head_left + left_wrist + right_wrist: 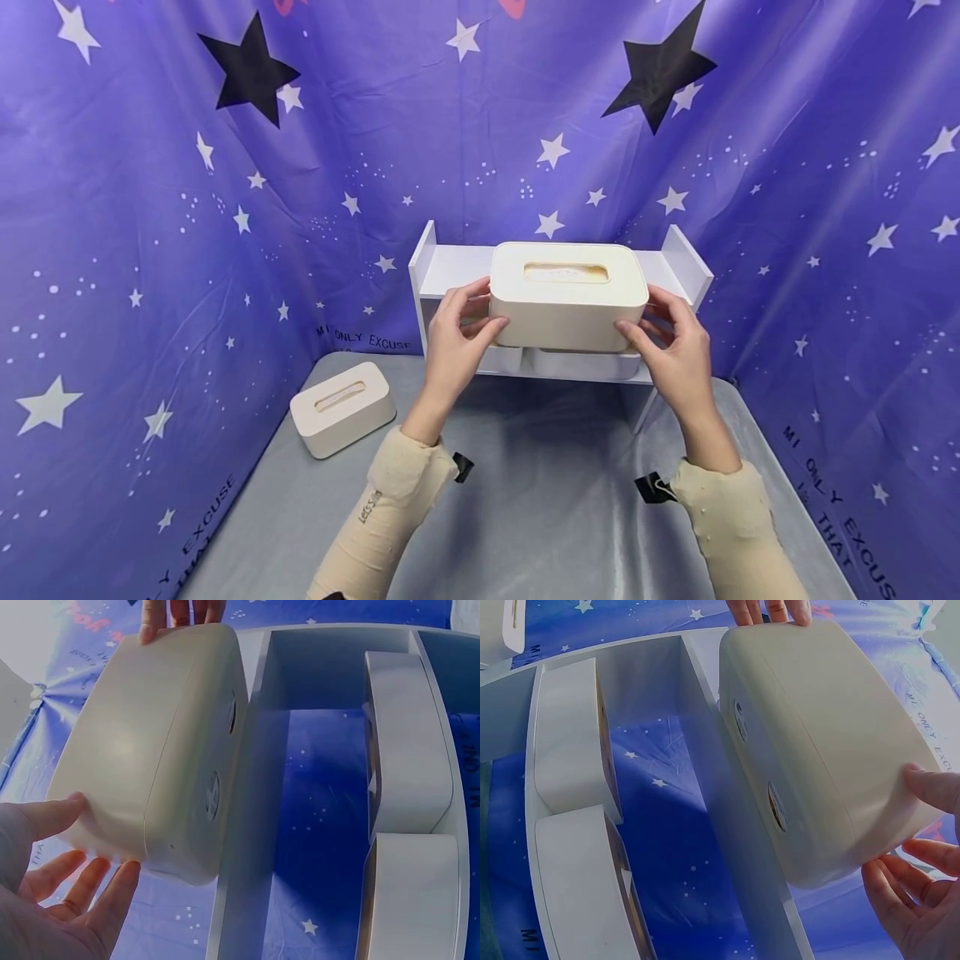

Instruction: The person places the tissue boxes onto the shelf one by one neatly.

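Note:
Both hands hold a cream tissue box (568,321) level by its two ends, at the front of a white shelf's (461,260) top board. Its slotted top faces up. The left hand (459,337) grips the left end, thumb on the front face and fingers round the side. On the opposite end, the right hand (678,354) grips the same way. Two round spots (213,796) show on the box's underside in the left wrist view. Whether that underside touches the board I cannot tell.
Inside the shelf, two white tissue boxes (568,742) stand on the lower board. Another cream tissue box (345,421) lies on the grey tabletop (525,500) at the left. Purple star-printed curtains (150,250) surround the table at the back and sides.

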